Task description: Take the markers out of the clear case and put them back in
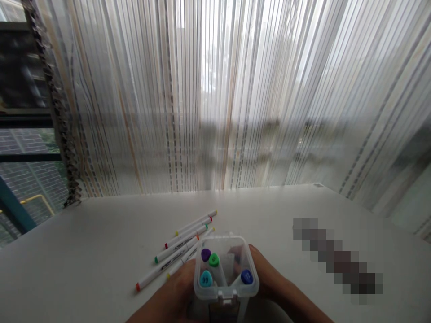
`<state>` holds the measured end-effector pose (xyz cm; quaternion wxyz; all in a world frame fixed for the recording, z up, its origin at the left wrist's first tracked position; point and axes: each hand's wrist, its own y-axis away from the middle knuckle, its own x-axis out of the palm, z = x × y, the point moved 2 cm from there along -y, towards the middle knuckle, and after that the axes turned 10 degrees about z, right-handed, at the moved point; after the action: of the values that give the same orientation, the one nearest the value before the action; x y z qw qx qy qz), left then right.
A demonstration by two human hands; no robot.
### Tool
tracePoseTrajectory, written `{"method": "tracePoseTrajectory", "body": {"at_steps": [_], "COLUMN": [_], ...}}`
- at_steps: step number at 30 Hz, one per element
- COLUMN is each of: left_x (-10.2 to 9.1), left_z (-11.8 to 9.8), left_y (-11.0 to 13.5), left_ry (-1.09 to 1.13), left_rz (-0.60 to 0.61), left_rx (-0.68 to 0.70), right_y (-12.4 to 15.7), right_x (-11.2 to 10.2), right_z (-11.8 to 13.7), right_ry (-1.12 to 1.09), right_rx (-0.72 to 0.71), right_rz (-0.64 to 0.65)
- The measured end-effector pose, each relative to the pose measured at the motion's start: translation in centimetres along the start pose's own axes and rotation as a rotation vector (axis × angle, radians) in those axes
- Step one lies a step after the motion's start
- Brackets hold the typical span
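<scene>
A clear plastic marker box (226, 290) stands open near the table's front edge. Several markers stand in it, their caps purple (205, 255), green (214, 259), teal (205, 279) and blue (247, 277). My left hand (175, 294) wraps the box's left side. My right hand (269, 273) grips its right side, fingers curled round the wall. Several white markers (180, 249) with coloured ends lie loose on the table just left of and behind the box.
The white table (94, 251) runs back to a striped sheer curtain (215, 98) over a window. A blurred-out dark patch (336, 260) lies on the table at the right. At far left the window is uncovered.
</scene>
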<state>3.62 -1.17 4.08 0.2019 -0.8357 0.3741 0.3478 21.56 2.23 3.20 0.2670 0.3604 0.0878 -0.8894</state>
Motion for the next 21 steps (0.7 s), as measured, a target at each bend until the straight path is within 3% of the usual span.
{"method": "tracePoseTrajectory", "body": {"at_steps": [11, 21], "left_x": [-0.01, 0.11], "left_z": [0.07, 0.86], "left_y": [0.28, 0.64], "left_ry": [-0.01, -0.062], "left_rz": [0.019, 0.029], "left_rx": [0.02, -0.046], "right_y": [0.06, 0.04], "right_x": [0.12, 0.01], "right_z": [-0.21, -0.22], "right_ry": [0.032, 0.05], "right_rx": [-0.019, -0.004], "right_rz": [0.007, 0.011]}}
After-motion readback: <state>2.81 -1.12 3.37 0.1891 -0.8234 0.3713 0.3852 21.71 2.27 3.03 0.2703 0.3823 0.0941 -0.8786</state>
